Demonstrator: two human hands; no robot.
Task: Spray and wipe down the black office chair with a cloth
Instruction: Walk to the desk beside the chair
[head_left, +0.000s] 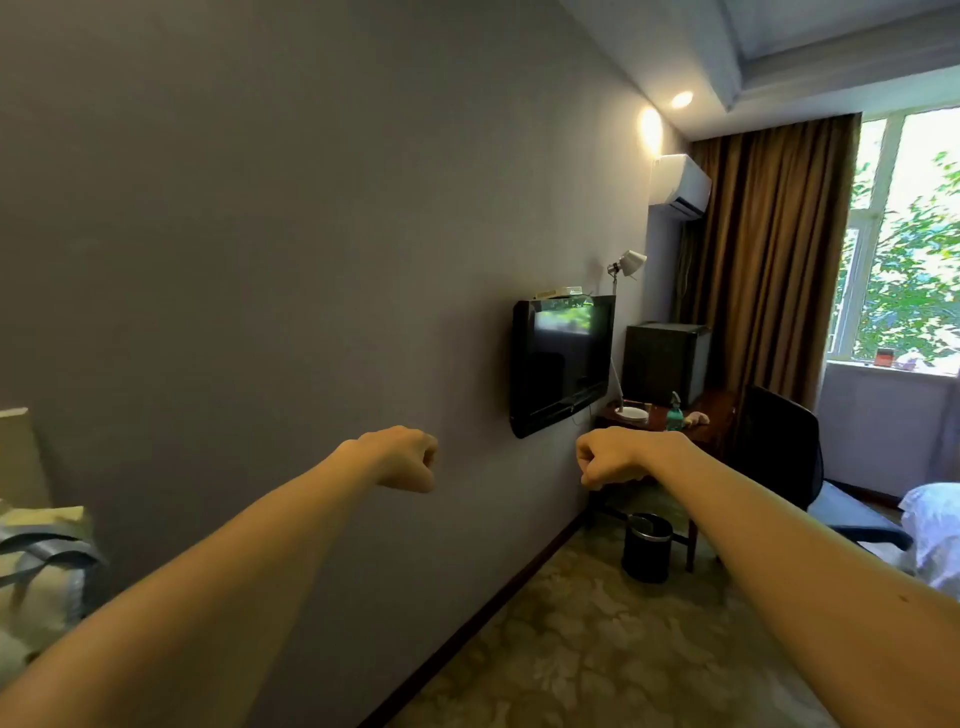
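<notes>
**Black office chair (776, 444) at right of room; both hands closed and empty**

1. Far left: a pale bag (39, 566) with grey straps sits at the frame edge, against the grey wall (260, 234).
2. Left hand (408, 460): the arm is stretched forward at mid-height in front of the wall. The fingers are curled into a fist and hold nothing.
3. Centre: a black television (563, 364) is mounted on the wall. It lies between the two hands and above them in the view.
4. Right hand (610, 457): the arm is stretched forward at the same height as the left. The fingers are curled into a fist and hold nothing. The two fists are apart and point towards each other.
5. Below the right hand, a black waste bin (647, 548) stands on the patterned carpet beside a leg of the desk (719, 408).
6. On the desk: a white lamp base (632, 413), a green spray bottle (674, 415) standing upright, and a small pinkish item (696, 417) just beside the bottle. Whether this item is a cloth cannot be told. A black cabinet (662, 364) stands at the back of the desk.
7. The chair stands to the right of the desk, well apart from both hands, in front of the brown curtain (769, 249). Its backrest is upright, and its seat extends towards the white bedding (935, 530) at the right edge.
8. Far right: the window (906, 234) shows green foliage outside.
</notes>
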